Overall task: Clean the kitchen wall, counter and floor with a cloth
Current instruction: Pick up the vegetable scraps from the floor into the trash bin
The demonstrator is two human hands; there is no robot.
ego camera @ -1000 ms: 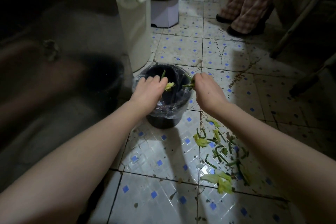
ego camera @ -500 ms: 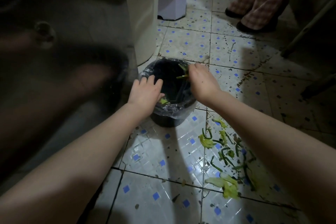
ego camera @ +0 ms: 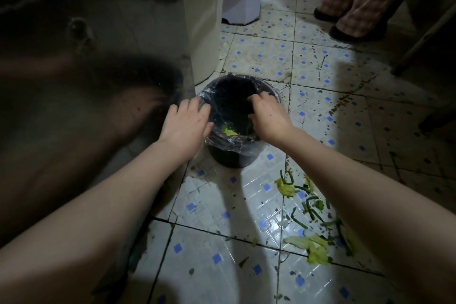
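The vegetable scraps [ego camera: 286, 189] lie on the floor [ego camera: 217, 205] tiles at lower right; we judge them light, limp, probably damp, best pinched up in small bunches. No cloth is visible. Over the lined bin [ego camera: 232, 158] in the centre our left hand [ego camera: 185, 126] is spread flat; our right hand [ego camera: 267, 118] curls its fingers inside, holding what we cannot tell.

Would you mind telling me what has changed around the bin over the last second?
Both hands let go of their green scraps: the left hand first, then the right hand, whose fingers now curl over the mouth of the bin. A yellow-green leaf now lies inside the bin. The left hand has shifted to the bin's left rim, fingers spread. The scraps on the floor and the bin stayed put.
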